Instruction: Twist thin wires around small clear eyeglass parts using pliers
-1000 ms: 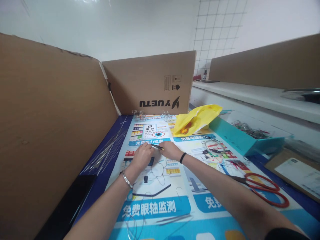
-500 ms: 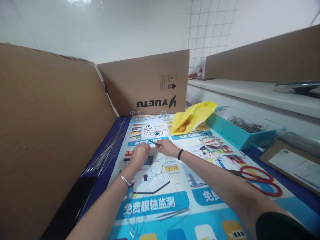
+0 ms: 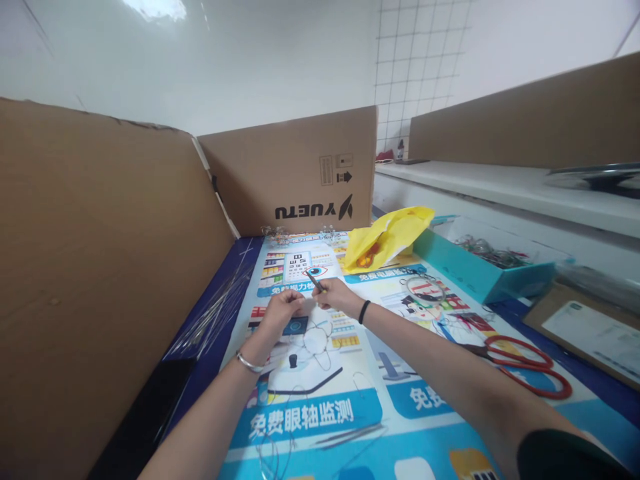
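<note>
Holding a slim tool (image 3: pixel 315 281) in my right hand (image 3: pixel 330 295), fingers curled round it, tip angled up and away, probably so the fingertips can work. Left hand (image 3: pixel 286 308) is in a near-pinch just beside; can't tell from my end whether it has fine wire. Wire loops (image 3: pixel 328 341) lie on the sheet (image 3: pixel 367 357) just nearer me, likely for easy reach. Scissors (image 3: pixel 533 363) sit right, presumably parked clear.
</note>
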Available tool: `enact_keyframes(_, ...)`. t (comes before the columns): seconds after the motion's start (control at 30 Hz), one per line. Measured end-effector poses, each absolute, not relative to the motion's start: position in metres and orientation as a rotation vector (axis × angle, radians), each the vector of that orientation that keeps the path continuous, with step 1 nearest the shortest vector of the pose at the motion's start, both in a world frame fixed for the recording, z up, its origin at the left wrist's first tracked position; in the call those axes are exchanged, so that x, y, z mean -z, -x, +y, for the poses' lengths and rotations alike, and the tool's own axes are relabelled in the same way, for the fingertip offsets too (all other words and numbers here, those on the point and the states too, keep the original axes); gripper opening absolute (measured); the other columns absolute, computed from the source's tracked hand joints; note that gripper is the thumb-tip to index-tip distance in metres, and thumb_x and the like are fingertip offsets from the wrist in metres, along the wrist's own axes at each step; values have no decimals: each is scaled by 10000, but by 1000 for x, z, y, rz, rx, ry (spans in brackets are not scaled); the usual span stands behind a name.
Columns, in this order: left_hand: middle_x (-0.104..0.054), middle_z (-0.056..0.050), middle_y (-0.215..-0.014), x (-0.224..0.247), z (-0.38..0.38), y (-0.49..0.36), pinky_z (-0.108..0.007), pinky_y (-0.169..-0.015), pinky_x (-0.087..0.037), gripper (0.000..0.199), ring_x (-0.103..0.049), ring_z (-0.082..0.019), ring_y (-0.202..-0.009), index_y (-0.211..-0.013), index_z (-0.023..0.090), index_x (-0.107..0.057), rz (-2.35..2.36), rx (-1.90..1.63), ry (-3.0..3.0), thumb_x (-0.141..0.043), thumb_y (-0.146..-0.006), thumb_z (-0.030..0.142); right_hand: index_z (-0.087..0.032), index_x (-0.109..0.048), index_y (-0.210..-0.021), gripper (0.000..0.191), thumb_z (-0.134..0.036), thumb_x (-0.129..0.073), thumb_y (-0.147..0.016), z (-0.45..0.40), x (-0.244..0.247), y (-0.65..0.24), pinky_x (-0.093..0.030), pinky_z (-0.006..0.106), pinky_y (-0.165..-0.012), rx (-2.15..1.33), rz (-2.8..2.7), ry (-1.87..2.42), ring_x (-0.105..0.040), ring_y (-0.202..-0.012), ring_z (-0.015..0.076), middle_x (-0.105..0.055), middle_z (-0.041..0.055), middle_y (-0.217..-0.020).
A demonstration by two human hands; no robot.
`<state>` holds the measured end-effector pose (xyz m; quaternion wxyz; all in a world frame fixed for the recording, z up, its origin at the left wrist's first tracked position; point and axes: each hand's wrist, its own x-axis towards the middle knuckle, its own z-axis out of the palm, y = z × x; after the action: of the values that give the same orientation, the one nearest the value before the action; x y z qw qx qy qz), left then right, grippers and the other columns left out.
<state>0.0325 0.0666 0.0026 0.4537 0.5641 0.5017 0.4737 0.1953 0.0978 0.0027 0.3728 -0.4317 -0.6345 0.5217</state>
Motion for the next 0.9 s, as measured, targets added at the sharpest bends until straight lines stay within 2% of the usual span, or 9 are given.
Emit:
enact_keyframes(0.23, -540, 26, -604, -2, 65, -39, -292, -618, -493, 236, -535, -107, -554, -615, 143, -540, 1111, -1220, -1168, -720, -539, 275, -172, -484, -631, 112, -179, -583, -580, 95, -4, -192, -327, 183, -409, -1397, -1516, 1018, -394, -398, 52, -427, -83, -431)
enact_keyframes(0.9, -565, 27, -543, -2, 63, -43, -303, -648, -483, 313, -570, -116, -527, -584, 146, -505, 1020, -1205, -1079, -771, -509, 293, -166, -508, -660, 107, -95, -540, -587, 93, -4, -188, -392, 181, -484, -1338, -1555, 1091, -435, -445, 54, -460, -78, -484)
